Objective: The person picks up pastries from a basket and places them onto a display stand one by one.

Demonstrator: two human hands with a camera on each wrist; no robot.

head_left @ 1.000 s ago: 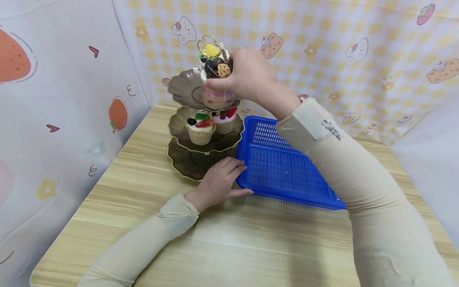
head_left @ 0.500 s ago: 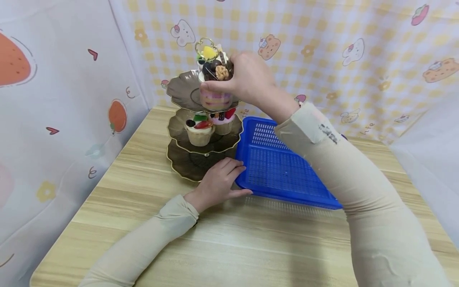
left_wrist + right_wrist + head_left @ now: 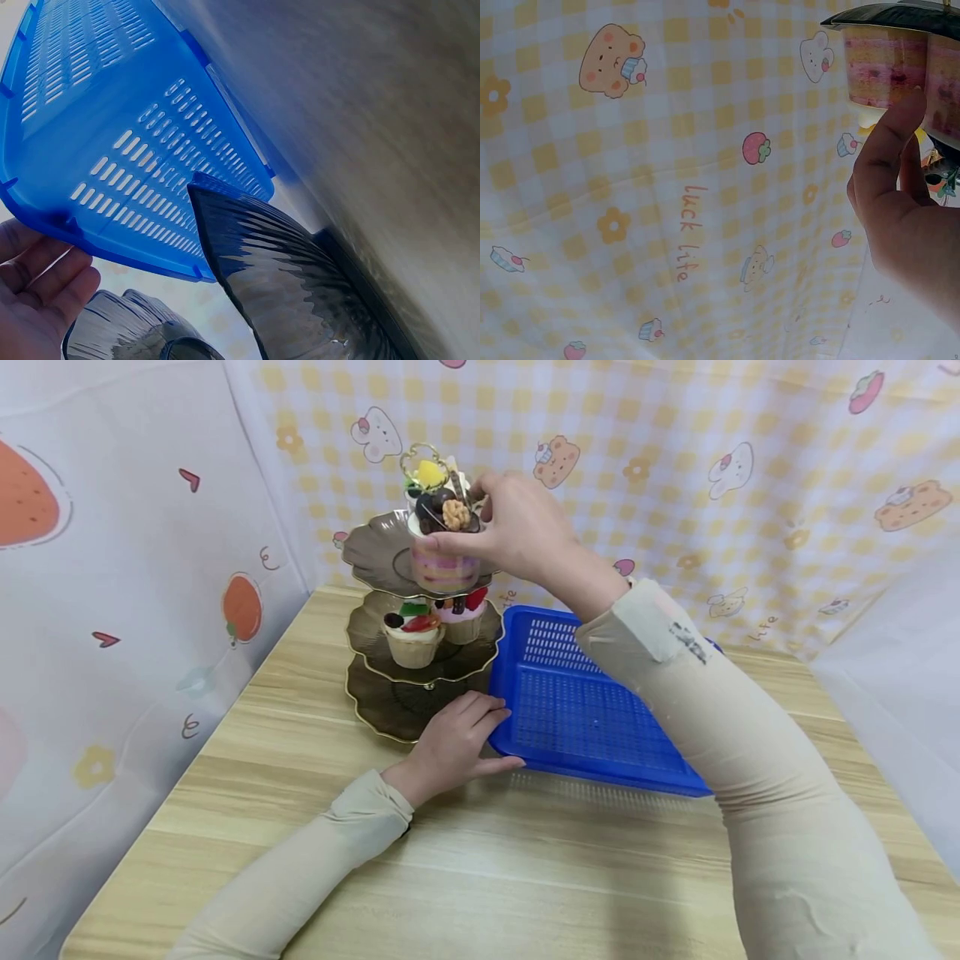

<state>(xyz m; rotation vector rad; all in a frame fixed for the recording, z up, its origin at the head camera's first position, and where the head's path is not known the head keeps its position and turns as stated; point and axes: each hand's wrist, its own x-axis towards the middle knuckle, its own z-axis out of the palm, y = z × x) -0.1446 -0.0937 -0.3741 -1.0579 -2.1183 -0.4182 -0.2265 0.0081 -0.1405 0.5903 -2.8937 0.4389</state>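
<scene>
A clear cup of layered pink-and-yellow cake [image 3: 444,568], topped with dark balls and a walnut, stands on the top plate [image 3: 378,556] of a three-tier stand. My right hand [image 3: 525,527] is around it, thumb across the cup's front and fingers spread loosely at its right side. Behind it is another cup with a yellow topping [image 3: 431,474]; in the right wrist view two layered cake cups [image 3: 885,64] sit side by side. My left hand [image 3: 457,743] rests at the near left corner of a blue plastic basket [image 3: 600,710], its fairly straight fingers [image 3: 64,285] touching the rim.
On the middle tier stand a cream cupcake [image 3: 414,647] with fruit and a pink-topped cupcake [image 3: 461,622]. The bottom plate [image 3: 390,697] lies close to the basket's left edge. A wooden table [image 3: 480,877] bears everything, with a checked cloth [image 3: 637,510] hanging behind.
My right hand's fingers have loosened from the right side of the walnut-topped cake cup, which stays on the top plate. My left hand keeps its place at the basket corner. The view shifts slightly.
</scene>
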